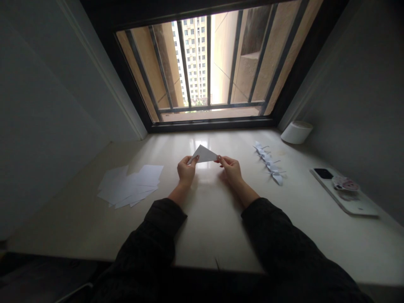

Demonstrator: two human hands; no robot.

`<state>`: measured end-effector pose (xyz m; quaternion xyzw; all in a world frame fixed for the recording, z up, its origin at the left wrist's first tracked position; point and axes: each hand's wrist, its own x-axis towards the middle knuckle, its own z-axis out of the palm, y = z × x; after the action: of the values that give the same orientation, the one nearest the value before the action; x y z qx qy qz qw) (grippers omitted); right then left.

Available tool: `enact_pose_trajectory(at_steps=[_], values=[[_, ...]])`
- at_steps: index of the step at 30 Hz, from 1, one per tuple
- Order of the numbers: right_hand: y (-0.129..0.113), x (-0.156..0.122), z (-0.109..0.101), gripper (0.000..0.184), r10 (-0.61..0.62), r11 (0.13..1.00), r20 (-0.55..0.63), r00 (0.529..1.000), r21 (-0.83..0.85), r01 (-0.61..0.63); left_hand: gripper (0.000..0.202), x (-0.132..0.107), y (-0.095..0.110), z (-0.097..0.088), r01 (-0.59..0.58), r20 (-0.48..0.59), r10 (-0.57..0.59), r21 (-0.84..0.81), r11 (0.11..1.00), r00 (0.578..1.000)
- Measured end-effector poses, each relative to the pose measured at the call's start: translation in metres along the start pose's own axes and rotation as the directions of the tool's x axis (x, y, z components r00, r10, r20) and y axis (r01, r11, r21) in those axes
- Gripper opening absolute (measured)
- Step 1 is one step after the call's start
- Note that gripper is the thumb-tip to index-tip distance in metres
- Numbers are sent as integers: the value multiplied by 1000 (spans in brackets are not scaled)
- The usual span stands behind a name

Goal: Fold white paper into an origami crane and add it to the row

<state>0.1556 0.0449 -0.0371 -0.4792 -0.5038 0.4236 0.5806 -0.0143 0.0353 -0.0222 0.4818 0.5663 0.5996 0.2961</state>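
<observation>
Left hand (187, 170) and right hand (231, 166), forearms extended, raised above the cream bench (208, 219); fingers pinching opposite corners of the white folded paper triangle (204, 155).

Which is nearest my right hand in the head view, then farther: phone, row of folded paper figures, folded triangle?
1. folded triangle, pinched in the right hand, centre.
2. row of folded paper figures, just to its right.
3. phone, far right near the wall.
</observation>
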Motion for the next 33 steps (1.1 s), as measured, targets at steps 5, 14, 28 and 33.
enact_pose_trajectory(at_steps=[5, 14, 28, 33], values=[[-7, -6, 3, 44, -115, 986, -15, 993, -122, 112, 33, 1, 0, -2, -13, 7, 13, -5, 1000, 1000], [-15, -12, 9, 41, 82, 997, 44, 996, -6, -81, 33, 0, 4, -2, 8, 132, 3, -85, 996, 991], [-19, -19, 15, 34, 87, 990, 83, 993, 101, -95, 26, -9, 7, 8, -15, 239, 27, -49, 999, 971], [-17, -18, 14, 34, 49, 998, 143, 988, 38, -55, 30, -9, 9, 7, 78, 224, -44, -143, 987, 974]])
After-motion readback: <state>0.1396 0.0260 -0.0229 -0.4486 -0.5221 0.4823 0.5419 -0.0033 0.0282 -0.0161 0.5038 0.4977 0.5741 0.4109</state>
